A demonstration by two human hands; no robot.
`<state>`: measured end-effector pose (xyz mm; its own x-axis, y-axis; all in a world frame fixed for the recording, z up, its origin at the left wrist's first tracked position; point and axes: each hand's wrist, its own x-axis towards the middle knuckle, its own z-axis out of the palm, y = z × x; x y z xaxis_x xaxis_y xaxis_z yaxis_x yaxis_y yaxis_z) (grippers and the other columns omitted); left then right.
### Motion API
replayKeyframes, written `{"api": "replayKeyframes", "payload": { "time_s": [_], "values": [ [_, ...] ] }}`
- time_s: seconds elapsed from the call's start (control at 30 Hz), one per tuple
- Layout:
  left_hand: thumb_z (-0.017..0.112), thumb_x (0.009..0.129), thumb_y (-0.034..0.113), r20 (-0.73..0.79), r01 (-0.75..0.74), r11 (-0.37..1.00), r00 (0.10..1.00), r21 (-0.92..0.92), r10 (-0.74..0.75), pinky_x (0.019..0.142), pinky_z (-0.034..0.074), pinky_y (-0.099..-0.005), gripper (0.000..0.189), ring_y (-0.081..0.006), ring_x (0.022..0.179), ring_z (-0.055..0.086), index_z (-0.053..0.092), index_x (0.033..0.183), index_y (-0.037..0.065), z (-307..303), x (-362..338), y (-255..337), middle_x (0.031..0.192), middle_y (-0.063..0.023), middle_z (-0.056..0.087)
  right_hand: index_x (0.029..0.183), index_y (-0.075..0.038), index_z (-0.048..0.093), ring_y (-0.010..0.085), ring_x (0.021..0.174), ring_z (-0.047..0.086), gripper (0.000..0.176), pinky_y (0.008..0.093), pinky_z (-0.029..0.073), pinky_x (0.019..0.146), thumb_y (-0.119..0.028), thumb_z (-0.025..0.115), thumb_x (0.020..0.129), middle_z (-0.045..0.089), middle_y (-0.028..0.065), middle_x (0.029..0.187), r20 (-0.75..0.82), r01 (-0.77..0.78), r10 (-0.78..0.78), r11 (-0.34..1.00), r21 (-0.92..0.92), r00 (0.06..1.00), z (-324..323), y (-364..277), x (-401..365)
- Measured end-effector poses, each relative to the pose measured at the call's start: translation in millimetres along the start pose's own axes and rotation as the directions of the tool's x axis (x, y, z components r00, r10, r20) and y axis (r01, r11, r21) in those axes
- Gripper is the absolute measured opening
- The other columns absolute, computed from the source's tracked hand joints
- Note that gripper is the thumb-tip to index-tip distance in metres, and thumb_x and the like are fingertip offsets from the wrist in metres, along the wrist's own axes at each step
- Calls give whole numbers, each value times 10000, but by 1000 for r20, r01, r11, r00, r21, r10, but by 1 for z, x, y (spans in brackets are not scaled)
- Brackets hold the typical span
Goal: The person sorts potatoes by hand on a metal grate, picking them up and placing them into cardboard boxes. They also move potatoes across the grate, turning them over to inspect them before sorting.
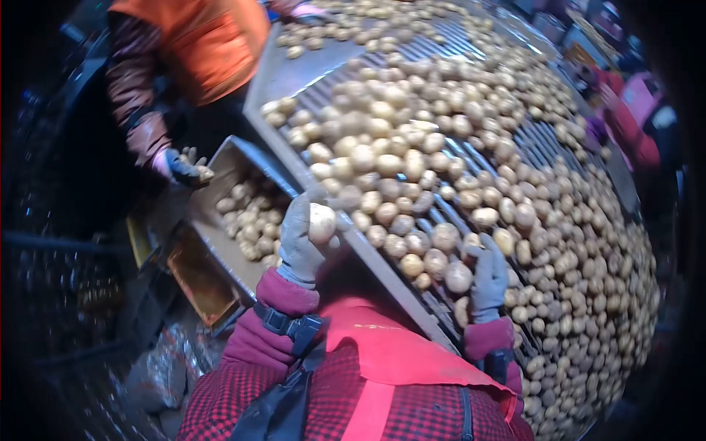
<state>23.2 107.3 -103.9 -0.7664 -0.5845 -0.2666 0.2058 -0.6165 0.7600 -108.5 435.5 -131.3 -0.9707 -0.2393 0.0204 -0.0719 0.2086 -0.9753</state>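
My left hand (300, 246), in a grey work glove, is raised by the metal edge of the sorting table, its fingers closed around a pale potato (322, 223). Over the heap to the right, my right hand (489, 281) wears the same kind of glove. Its fingers are curled against a potato (471, 245), partly covered by them. Loose potatoes (435, 263) lie on the slatted bed just left of that hand, and more are heaped beyond it.
A metal-sided chute (234, 197) with potatoes stands left of the table rim (368, 259). Across it, a co-worker in an orange vest (209, 51) has a gloved hand (184, 166) near the chute. Another person in pink (638, 110) is at the far right.
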Motion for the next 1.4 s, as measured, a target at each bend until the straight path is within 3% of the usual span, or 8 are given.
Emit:
{"api": "replayKeyframes", "payload": {
  "time_s": [0.2, 0.53, 0.67, 0.7, 0.8, 0.97, 1.1, 1.4],
  "values": [
    [594, 992, 439, -521, -289, 836, 673, 467, 524, 470, 518, -318, 467, -257, 765, 695, 578, 1305, 93, -123, -42, 43, 1124, -137, 659, 1180, 47, 682, 257, 1223, 583, 308, 354, 514, 1016, -176, 489, 1091, 580, 180, 1397, 7, -81, 81, 997, 17, 997, 0, 0, 1],
    [583, 1006, 387, -853, -55, 919, 354, 390, 383, 831, 546, -424, 544, -297, 997, 626, 455, 1481, 155, -283, -93, 90, 1235, -144, 594, 1307, 16, 647, 195, 1208, 593, 359, 354, 507, 1046, -238, 495, 1105, 590, 142, 1426, -3, 39, -41, 978, -204, 999, 3, 7, 6],
    [533, 1071, 328, -563, 53, 614, 469, 787, 681, 1086, 447, -450, 597, -339, 1304, 535, 329, 1609, 170, -279, -62, 62, 1512, -182, 481, 1301, -34, 636, 331, 1172, 631, 379, 442, 487, 1043, -130, 681, 937, 666, 178, 1252, 31, 52, -45, 965, -257, 999, 25, 1, -22],
    [541, 1073, 286, -570, 28, 634, 472, 773, 673, 1132, 409, -454, 610, -347, 1367, 492, 318, 1611, 104, -229, -48, 65, 1553, -205, 447, 1292, -44, 644, 361, 1151, 635, 375, 468, 494, 1021, -122, 682, 927, 666, 179, 1250, 229, 368, -292, 812, -454, 928, 31, -27, -20],
    [522, 1062, 152, 39, -329, 203, 600, 922, 799, 1197, 341, -442, 575, -343, 1429, 435, 330, 1572, -32, -190, -11, 65, 1555, -216, 443, 1277, -67, 648, 367, 1185, 623, 430, 468, 476, 1041, -215, 715, 879, 668, 158, 1261, 324, 468, -340, 690, -552, 883, 39, -58, -29],
    [573, 1025, 143, 361, -547, 252, 770, 799, 526, 1212, 318, -449, 564, -354, 1449, 421, 404, 1534, -32, -66, 22, 34, 1564, -215, 437, 1259, -53, 664, 356, 1237, 612, 365, 450, 472, 1083, -165, 685, 912, 662, 162, 1283, 217, 320, -246, 836, -446, 945, 20, -54, -41],
    [643, 980, 141, 684, -746, 78, 642, 661, 348, 1186, 339, -490, 516, -394, 1415, 460, 526, 1448, -41, 10, 28, -12, 1503, -256, 494, 1333, -36, 638, 343, 1232, 623, 408, 417, 481, 1076, -102, 668, 932, 662, 181, 1294, -122, 211, -303, 853, -478, 945, -22, -50, -6],
    [696, 939, 216, 765, -763, -73, 633, 642, 120, 1142, 357, -545, 486, -454, 1325, 503, 609, 1374, 18, 73, 25, -55, 1408, -260, 545, 1503, -269, 515, 350, 1219, 591, 668, 479, 467, 1035, -420, 687, 875, 630, 146, 1324, 77, 183, -296, 349, -919, 952, -73, -24, 101]
  ]
}}
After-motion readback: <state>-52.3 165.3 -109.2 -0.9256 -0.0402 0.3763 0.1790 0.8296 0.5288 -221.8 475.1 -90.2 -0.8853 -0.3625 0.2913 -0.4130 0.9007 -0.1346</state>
